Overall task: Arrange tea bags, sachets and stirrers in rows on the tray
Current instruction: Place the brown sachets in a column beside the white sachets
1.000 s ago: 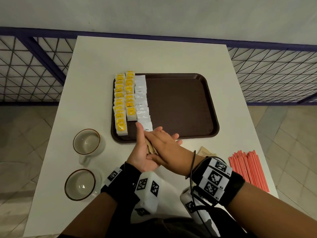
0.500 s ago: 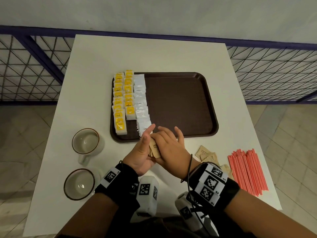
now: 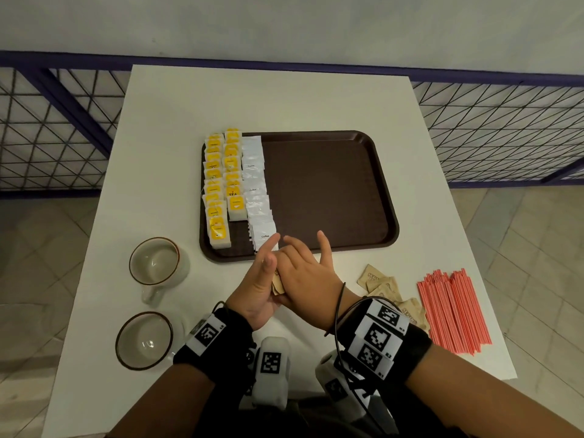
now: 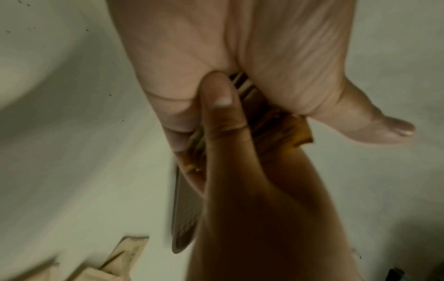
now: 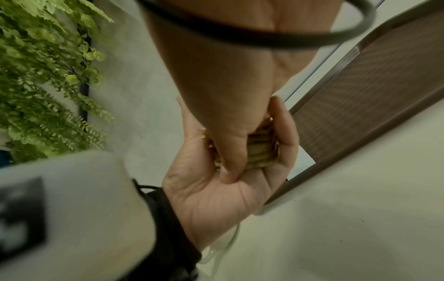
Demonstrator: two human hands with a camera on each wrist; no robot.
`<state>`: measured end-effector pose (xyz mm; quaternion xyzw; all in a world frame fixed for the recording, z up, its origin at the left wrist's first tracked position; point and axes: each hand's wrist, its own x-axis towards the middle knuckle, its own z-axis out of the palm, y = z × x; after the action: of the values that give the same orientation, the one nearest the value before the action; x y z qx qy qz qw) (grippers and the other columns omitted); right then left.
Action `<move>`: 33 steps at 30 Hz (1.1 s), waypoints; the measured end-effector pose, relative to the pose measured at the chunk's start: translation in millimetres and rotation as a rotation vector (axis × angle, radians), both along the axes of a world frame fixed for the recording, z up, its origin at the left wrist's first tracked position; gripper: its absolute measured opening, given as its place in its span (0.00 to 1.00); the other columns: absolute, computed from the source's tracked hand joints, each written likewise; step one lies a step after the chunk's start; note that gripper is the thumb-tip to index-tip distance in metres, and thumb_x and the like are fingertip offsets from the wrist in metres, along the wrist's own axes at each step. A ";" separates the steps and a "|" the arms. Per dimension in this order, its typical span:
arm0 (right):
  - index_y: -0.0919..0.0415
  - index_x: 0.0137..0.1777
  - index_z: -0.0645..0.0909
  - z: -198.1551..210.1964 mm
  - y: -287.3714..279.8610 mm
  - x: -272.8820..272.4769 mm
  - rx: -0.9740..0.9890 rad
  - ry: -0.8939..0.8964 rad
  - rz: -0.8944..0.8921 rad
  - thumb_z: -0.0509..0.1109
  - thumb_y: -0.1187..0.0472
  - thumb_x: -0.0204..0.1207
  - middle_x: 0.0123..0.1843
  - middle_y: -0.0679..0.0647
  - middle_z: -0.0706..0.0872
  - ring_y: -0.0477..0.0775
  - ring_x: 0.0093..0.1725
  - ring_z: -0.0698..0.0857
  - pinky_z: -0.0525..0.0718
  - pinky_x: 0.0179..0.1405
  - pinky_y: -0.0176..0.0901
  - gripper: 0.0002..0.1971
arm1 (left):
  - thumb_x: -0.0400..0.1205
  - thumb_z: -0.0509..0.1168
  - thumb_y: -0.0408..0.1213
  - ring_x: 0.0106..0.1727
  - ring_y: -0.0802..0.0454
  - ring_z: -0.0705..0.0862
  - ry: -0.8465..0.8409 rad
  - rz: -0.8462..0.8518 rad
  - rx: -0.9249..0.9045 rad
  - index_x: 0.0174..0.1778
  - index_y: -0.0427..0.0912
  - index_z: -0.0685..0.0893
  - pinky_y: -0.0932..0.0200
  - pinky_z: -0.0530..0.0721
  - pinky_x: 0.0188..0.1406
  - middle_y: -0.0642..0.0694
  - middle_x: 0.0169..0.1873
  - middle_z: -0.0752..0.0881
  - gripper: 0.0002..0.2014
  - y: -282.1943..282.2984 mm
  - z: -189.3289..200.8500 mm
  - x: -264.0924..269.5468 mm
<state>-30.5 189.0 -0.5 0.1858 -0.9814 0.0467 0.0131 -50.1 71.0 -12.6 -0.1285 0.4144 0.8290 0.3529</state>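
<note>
Just off the near edge of the tray (image 3: 373, 191), above the tabletop (image 3: 177, 128), both hands meet around a small stack of brown sachets (image 3: 277, 283). Left hand (image 3: 256, 287) cups the stack from below, palm up, fingers curled round it; thumb stands free. Right hand (image 3: 308, 279) pinches the same stack, thumb on one side (clear in the right wrist view), with index and little finger extended over the tray's near rim.

On the tray, along its left edge: two rows of yellow tea bags (image 3: 222, 184), then one row of white coffee sachets (image 3: 256, 191) beside them, overlapping like shingles. Rest of tray surface is bare brown.

Loose brown sachets (image 3: 384, 287) lie on the tabletop near the right wrist. Red stirrers (image 3: 452, 311) are bundled by the right edge. Two cups (image 3: 155, 262) sit near the left edge, one behind the other.
</note>
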 end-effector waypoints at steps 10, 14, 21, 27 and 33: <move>0.49 0.77 0.64 20.5 41.9 -0.9 -0.313 -0.364 -0.122 0.67 0.37 0.69 0.74 0.47 0.71 0.52 0.78 0.64 0.54 0.74 0.60 0.38 | 0.70 0.74 0.37 0.41 0.47 0.87 -0.130 0.105 0.074 0.73 0.47 0.72 0.51 0.87 0.38 0.40 0.45 0.84 0.34 -9.9 -6.4 1.6; 0.40 0.65 0.75 12.4 128.2 -1.4 0.024 -0.544 -0.292 0.72 0.53 0.71 0.58 0.44 0.78 0.50 0.65 0.73 0.64 0.62 0.51 0.22 | 0.76 0.61 0.25 0.37 0.48 0.85 -0.080 0.081 0.064 0.68 0.40 0.77 0.53 0.87 0.40 0.42 0.40 0.84 0.23 -27.4 -3.9 3.2; 0.47 0.67 0.73 -28.3 163.3 29.7 0.066 -0.620 -0.421 0.75 0.55 0.68 0.68 0.51 0.68 0.56 0.64 0.72 0.79 0.62 0.50 0.27 | 0.76 0.62 0.27 0.33 0.50 0.82 -0.063 0.056 0.002 0.61 0.39 0.80 0.56 0.85 0.35 0.41 0.38 0.84 0.17 -24.2 -0.8 11.3; 0.57 0.59 0.80 -39.1 161.6 27.1 -0.209 -0.563 -0.418 0.74 0.68 0.66 0.57 0.55 0.77 0.58 0.55 0.76 0.77 0.59 0.47 0.21 | 0.72 0.68 0.33 0.39 0.46 0.86 -0.079 0.027 0.002 0.62 0.40 0.79 0.51 0.87 0.39 0.40 0.41 0.84 0.21 -15.6 2.9 14.2; 0.62 0.50 0.83 -39.1 159.8 24.0 -0.324 -0.584 -0.360 0.70 0.66 0.73 0.45 0.51 0.82 0.52 0.46 0.79 0.75 0.47 0.36 0.06 | 0.65 0.79 0.37 0.46 0.41 0.88 -0.161 0.034 0.101 0.62 0.42 0.80 0.44 0.88 0.43 0.38 0.45 0.87 0.29 -15.5 -2.0 12.7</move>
<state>-6.5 348.8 -39.6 -0.0151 -0.9406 0.2493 -0.2299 -37.4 55.5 -14.6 -0.1837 0.3403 0.8418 0.3767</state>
